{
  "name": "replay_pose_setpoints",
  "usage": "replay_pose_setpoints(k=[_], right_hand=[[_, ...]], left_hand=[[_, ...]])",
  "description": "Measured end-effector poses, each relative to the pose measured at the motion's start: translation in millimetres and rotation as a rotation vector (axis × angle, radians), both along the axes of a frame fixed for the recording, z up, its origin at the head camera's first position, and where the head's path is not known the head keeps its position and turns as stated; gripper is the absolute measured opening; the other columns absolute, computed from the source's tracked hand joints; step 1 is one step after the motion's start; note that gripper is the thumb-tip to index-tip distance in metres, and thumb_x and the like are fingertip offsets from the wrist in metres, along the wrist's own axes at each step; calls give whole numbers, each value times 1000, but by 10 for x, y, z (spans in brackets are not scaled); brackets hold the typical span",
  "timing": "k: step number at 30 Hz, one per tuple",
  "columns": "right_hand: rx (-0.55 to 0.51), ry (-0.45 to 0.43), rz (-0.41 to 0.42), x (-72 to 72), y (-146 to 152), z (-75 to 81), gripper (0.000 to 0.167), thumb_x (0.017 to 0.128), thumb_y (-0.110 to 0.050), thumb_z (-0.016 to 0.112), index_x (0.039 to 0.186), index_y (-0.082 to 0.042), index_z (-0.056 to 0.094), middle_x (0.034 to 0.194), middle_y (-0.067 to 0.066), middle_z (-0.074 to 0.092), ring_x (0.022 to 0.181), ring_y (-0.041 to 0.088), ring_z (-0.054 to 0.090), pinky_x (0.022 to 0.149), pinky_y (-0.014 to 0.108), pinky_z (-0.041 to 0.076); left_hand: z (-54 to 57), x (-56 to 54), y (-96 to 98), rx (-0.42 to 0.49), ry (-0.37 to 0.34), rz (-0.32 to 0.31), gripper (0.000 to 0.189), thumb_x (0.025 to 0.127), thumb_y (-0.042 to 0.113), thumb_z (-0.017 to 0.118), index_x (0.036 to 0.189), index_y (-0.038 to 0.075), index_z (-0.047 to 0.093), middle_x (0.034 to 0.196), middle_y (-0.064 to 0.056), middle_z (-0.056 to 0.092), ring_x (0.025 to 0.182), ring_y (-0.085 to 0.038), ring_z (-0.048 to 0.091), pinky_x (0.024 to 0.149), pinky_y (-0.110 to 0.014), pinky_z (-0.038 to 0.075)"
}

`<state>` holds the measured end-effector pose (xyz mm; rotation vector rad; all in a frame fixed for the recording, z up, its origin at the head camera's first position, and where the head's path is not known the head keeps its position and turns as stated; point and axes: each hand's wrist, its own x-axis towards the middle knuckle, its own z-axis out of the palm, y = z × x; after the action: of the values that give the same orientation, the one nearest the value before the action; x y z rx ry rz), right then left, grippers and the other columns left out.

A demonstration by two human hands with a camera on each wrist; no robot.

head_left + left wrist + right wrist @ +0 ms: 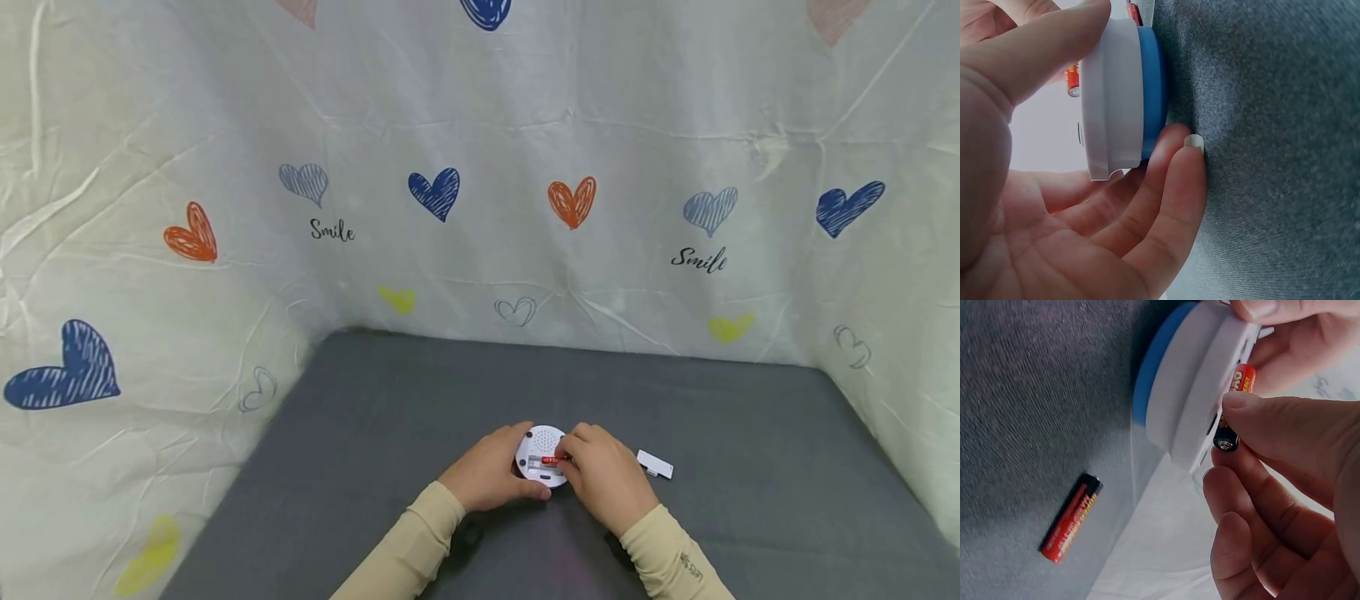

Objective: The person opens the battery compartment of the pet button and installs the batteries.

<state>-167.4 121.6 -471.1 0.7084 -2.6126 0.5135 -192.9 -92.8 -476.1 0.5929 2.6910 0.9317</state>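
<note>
A round white device (545,437) with a blue far side stands with its back up, showing small speaker holes and a battery slot. My left hand (486,472) grips its left edge, thumb on the near rim. Over the slot, my right hand (606,473) pinches a red and black AAA-type battery (1246,374) between thumb and finger. In the right wrist view the battery's black end, with a metal tip, points away from the left hand. Whether the battery sits fully in the slot, I cannot tell.
A white battery cover (655,464) lies on the dark grey cloth (420,392) just right of the right hand. Another red and black battery (1071,519) rests on the cloth in the right wrist view. A pale heart-printed curtain (510,250) encloses the back and sides.
</note>
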Motion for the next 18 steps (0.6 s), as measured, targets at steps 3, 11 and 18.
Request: replay_pose_setpoints(k=[3,11,18], right_hand=[[0,30,6,-7,-27,-34,20,81,-6,93,88,-16,77,83,-8,63,77,11,57,68,27,51],[-3,60,10,-14,-72,-118,21,81,-8,93,90,-18,78,86,-8,64,79,11,59,70,29,53],[-89,-67,-158,-8,-23,-44,16,90,-22,90,99,-14,79,85,-3,68,72,11,58,63,31,49]], left_hand=[[8,0,3,7,6,-3,94,84,48,92,159,11,48,137,-9,67,116,-20,64,101,-44,55],[-15,-3,-1,7,21,-15,91,84,48,93,157,13,51,131,-6,68,110,-17,64,96,-40,55],[-2,15,7,-8,12,5,97,84,48,93,161,9,47,139,-11,67,118,-23,66,103,-47,55]])
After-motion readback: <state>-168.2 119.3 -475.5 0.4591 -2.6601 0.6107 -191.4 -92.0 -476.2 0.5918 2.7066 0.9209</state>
